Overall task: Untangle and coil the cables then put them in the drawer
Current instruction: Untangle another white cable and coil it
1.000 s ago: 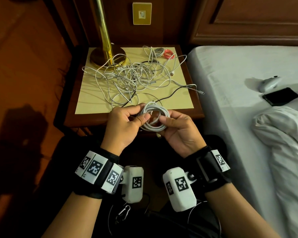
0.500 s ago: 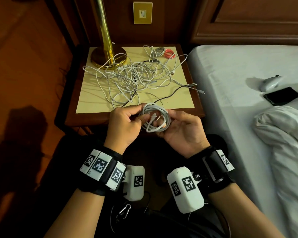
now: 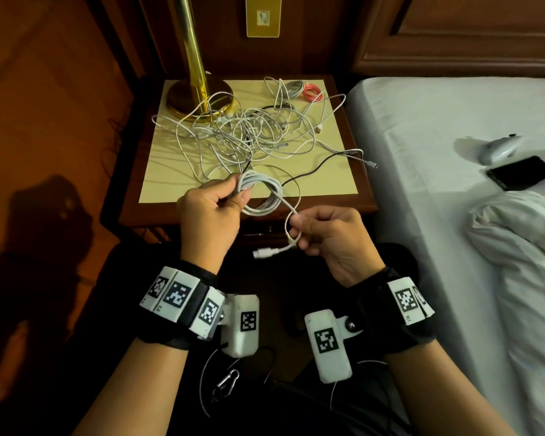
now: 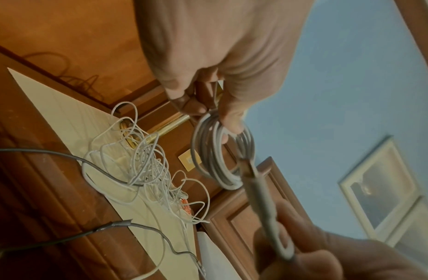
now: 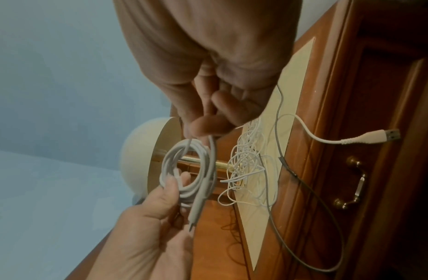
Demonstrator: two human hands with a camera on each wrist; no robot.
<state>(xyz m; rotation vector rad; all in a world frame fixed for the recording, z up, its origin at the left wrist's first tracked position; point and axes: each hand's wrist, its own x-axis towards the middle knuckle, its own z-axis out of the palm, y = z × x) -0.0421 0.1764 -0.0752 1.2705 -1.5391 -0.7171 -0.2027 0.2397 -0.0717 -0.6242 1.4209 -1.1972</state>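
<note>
My left hand [image 3: 230, 196] grips a white cable coil [image 3: 261, 196] just over the front edge of the nightstand [image 3: 367, 196]. The same coil [image 4: 222, 151] hangs from my thumb and fingers in the left wrist view. My right hand [image 3: 299, 229] pinches the coil's loose tail, and its USB plug [image 3: 263, 253] dangles below toward the left. In the right wrist view the coil [image 5: 186, 170] sits between both hands and the plug [image 5: 380, 137] hangs in front of the shut drawer with a brass handle [image 5: 352, 181]. A tangle of white cables [image 3: 243, 133] lies on the nightstand top.
A brass lamp base [image 3: 199, 96] stands at the back left of the nightstand. A red cable coil [image 3: 312, 92] lies at the back right. A black cable [image 3: 312, 171] trails over the front. The bed [image 3: 438, 121] to the right holds a phone [image 3: 521, 176] and a white controller [image 3: 501, 149].
My hands have drawn apart. The right hand let go of the coil and pulled its loose end down and to the right, so the USB plug now hangs free.
</note>
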